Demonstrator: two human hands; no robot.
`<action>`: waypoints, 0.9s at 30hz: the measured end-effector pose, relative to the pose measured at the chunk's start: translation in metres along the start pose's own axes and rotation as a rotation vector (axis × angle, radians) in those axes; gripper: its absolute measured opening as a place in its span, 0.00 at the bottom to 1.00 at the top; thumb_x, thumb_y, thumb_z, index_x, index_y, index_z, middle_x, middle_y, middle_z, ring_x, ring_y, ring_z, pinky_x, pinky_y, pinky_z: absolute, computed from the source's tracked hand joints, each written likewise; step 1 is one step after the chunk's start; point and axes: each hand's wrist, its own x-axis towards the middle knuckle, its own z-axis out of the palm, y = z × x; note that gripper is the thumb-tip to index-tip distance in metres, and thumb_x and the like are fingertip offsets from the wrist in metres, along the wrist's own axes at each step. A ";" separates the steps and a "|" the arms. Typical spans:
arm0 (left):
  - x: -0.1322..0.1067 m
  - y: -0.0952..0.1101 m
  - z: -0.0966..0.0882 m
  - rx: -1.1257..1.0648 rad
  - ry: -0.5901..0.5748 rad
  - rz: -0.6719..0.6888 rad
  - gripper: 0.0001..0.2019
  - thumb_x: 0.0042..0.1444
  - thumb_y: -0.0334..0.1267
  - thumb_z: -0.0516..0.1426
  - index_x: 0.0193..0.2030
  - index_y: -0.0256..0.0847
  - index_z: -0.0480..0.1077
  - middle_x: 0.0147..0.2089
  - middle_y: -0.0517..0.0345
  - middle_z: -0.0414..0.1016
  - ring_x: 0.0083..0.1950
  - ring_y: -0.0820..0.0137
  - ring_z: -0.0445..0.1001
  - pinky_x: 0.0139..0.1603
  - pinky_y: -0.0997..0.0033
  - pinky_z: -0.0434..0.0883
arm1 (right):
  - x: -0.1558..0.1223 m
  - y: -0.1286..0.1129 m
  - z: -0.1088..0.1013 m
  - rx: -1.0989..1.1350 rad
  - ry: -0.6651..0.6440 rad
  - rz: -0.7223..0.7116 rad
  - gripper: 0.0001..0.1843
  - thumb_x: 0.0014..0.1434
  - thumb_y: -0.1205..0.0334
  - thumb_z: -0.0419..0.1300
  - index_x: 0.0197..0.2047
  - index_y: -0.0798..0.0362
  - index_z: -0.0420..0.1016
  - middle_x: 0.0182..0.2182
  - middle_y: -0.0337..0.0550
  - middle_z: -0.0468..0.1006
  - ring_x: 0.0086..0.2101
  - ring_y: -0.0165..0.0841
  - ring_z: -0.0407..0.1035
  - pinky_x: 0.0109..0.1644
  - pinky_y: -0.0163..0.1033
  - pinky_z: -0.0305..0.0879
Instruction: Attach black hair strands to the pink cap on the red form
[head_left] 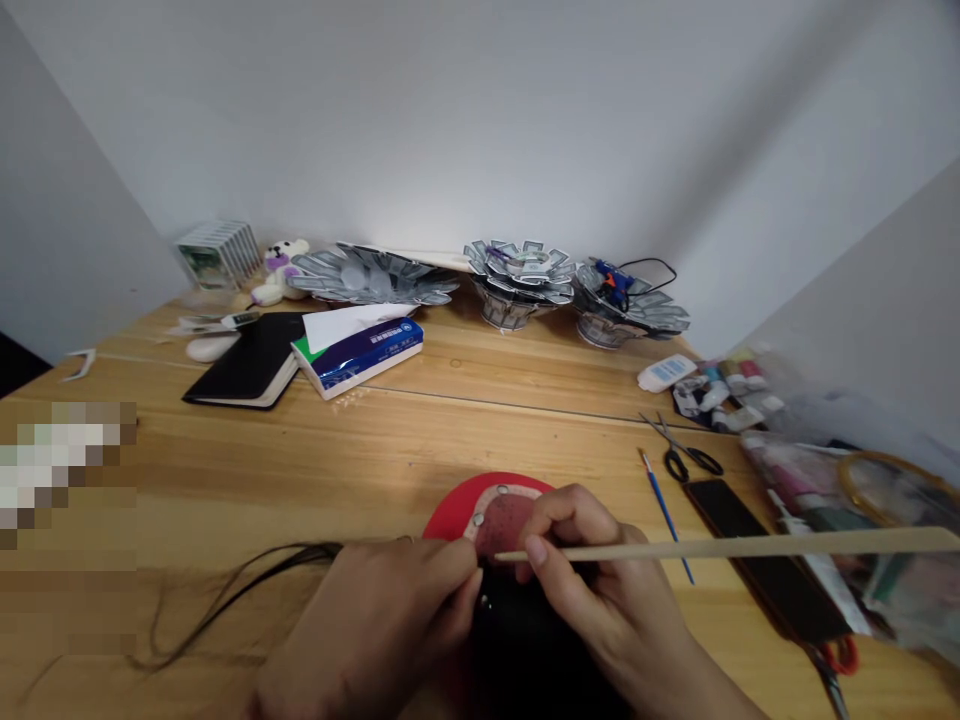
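A red dome-shaped form (450,508) stands in front of me, with a band of net lace (504,522) held to it by round pinheads. Long dark hair (536,655) covers its near side. My left hand (397,605) is closed at the left edge of the lace, pinching a lock of dark hair (289,560) that trails out to the left. In a pinch grip, my right hand (592,570) holds a long, thin wooden stick (720,547). Its tapered tip points left, close to the left fingertips; any fine point there is too small to make out.
A tissue pack (367,355) lies by a black notebook (251,360). Several folded-paper bowls (517,285) line the wall, one bearing a blue glue gun (616,283). Scissors (679,448), a paintbrush (664,510), a dark flat case (765,560) and plastic bags (892,580) lie right.
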 end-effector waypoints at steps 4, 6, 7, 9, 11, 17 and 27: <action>-0.004 -0.021 0.013 0.153 0.233 0.259 0.15 0.61 0.24 0.48 0.33 0.43 0.72 0.35 0.60 0.77 0.30 0.70 0.74 0.28 0.78 0.65 | -0.002 0.001 0.001 -0.038 0.031 0.003 0.10 0.63 0.73 0.53 0.35 0.48 0.67 0.27 0.34 0.73 0.27 0.28 0.70 0.31 0.29 0.68; -0.007 -0.029 0.017 0.092 0.261 0.290 0.15 0.63 0.26 0.48 0.36 0.45 0.73 0.37 0.62 0.78 0.31 0.72 0.75 0.30 0.81 0.67 | -0.002 0.000 0.001 -0.054 0.042 -0.006 0.10 0.63 0.74 0.53 0.35 0.48 0.68 0.27 0.35 0.73 0.27 0.28 0.71 0.30 0.29 0.68; -0.008 -0.032 0.018 0.045 0.267 0.287 0.14 0.65 0.28 0.48 0.38 0.45 0.73 0.36 0.64 0.79 0.31 0.74 0.76 0.30 0.82 0.67 | -0.002 0.000 0.001 -0.060 0.048 -0.015 0.11 0.62 0.75 0.53 0.36 0.48 0.69 0.26 0.35 0.73 0.26 0.28 0.71 0.30 0.29 0.68; -0.009 -0.034 0.017 -0.023 0.305 0.308 0.14 0.67 0.32 0.48 0.45 0.46 0.74 0.33 0.64 0.79 0.27 0.74 0.76 0.28 0.82 0.68 | -0.001 0.000 0.001 -0.084 0.062 -0.030 0.12 0.61 0.76 0.53 0.36 0.49 0.70 0.26 0.34 0.74 0.25 0.28 0.71 0.29 0.28 0.68; -0.008 -0.033 0.016 -0.044 0.308 0.353 0.16 0.68 0.35 0.47 0.52 0.46 0.74 0.32 0.63 0.81 0.27 0.72 0.78 0.27 0.80 0.69 | -0.001 0.000 0.001 -0.107 0.070 -0.034 0.12 0.60 0.76 0.54 0.37 0.49 0.72 0.26 0.34 0.75 0.25 0.27 0.71 0.29 0.27 0.68; -0.006 -0.033 0.022 -0.467 0.031 0.172 0.20 0.66 0.39 0.47 0.56 0.49 0.76 0.45 0.62 0.85 0.39 0.71 0.83 0.41 0.82 0.76 | 0.000 -0.001 0.002 -0.074 0.055 -0.029 0.14 0.61 0.77 0.54 0.38 0.46 0.72 0.32 0.32 0.79 0.31 0.25 0.75 0.35 0.24 0.70; -0.004 -0.037 0.027 -0.530 0.113 0.202 0.18 0.65 0.46 0.51 0.53 0.51 0.79 0.37 0.60 0.85 0.32 0.69 0.83 0.35 0.82 0.76 | -0.004 -0.004 -0.004 0.044 -0.038 0.143 0.11 0.68 0.72 0.54 0.40 0.45 0.72 0.34 0.33 0.76 0.34 0.25 0.71 0.37 0.26 0.66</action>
